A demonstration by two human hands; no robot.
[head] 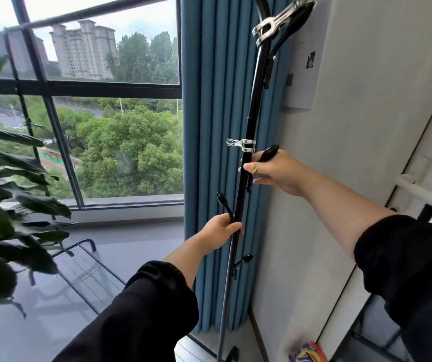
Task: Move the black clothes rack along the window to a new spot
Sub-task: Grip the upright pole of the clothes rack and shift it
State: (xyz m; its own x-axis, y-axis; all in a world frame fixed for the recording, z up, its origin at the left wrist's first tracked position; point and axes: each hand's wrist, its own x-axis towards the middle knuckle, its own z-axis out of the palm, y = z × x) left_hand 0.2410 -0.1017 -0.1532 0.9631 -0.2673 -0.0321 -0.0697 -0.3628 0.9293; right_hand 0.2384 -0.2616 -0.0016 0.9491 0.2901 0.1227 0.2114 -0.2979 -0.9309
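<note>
Rack pole (246,158) stands right against the blue curtain (209,126), window side. Left hand (222,227) is wrapped around it low down; right hand (275,171) holds it higher, fingers loosely curled. Risk, I'd guess: hooks or the metal clips (241,143) snagging curtain folds, or the tall pole tipping toward the plant (6,205).

We see soft, overcast daylight coming in through the window (100,100), whose upper panes wash out to white. The plant leaves (6,199) at left blur, straight lines bow toward the edges, and the floor (131,246) carries faint reflections.
</note>
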